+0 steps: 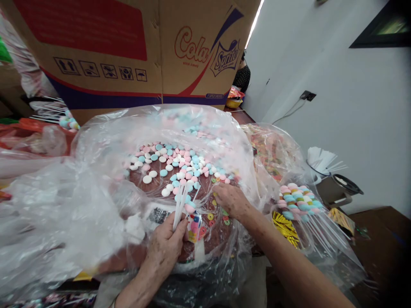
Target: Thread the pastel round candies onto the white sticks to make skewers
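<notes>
My left hand [169, 236] is closed round a bunch of thin white sticks [181, 199] that point up and away. Pink and blue candies [189, 207] appear to be threaded on one stick at the bunch's right side. My right hand [233, 200] reaches down at the right edge of the loose candies, its fingertips pressed together; whatever they pinch is hidden. Small ring-shaped gummies [210, 216] lie just left of and below it. Beyond both hands spreads a heap of pink, white and blue round candies [183, 160] inside a large clear plastic bag [105, 124].
A big cardboard box [128, 38] stands behind the bag. At right are filled candy sticks [299, 201], gold twist ties [285, 229], a bag of gummies [272, 145] and a dark jug [338, 188]. Crumpled plastic [58, 222] covers the left side. A person [242, 75] is partly visible behind.
</notes>
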`<action>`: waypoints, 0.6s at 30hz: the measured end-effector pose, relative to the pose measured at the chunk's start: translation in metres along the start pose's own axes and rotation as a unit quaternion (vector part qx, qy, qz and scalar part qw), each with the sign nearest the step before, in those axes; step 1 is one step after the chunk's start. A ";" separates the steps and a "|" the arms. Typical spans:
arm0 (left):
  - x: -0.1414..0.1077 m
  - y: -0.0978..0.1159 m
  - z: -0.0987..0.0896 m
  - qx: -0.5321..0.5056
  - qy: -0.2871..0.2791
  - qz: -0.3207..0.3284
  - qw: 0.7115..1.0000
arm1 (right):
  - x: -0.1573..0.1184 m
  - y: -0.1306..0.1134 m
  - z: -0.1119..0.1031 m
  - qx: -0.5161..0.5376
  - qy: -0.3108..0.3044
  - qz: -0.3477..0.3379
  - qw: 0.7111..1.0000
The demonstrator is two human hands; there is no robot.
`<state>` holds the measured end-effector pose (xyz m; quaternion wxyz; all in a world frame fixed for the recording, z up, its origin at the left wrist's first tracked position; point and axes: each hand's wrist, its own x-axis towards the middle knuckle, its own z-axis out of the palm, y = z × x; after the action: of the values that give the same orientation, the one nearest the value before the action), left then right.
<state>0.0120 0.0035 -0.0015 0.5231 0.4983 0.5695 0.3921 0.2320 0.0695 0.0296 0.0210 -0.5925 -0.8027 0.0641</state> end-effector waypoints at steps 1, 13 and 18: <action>0.000 -0.001 -0.001 0.004 -0.010 0.004 1.000 | 0.002 0.001 -0.001 0.080 0.025 0.024 0.996; 0.002 0.004 -0.002 0.090 -0.059 0.051 0.993 | 0.009 -0.017 -0.008 0.677 0.061 0.069 0.731; 0.002 0.006 -0.003 0.093 -0.069 0.043 0.992 | 0.009 -0.017 -0.013 0.629 0.074 0.032 0.773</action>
<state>0.0106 0.0067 0.0047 0.4949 0.5948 0.5444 0.3239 0.2141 0.0743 0.0448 0.4464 -0.4752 -0.5598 0.5114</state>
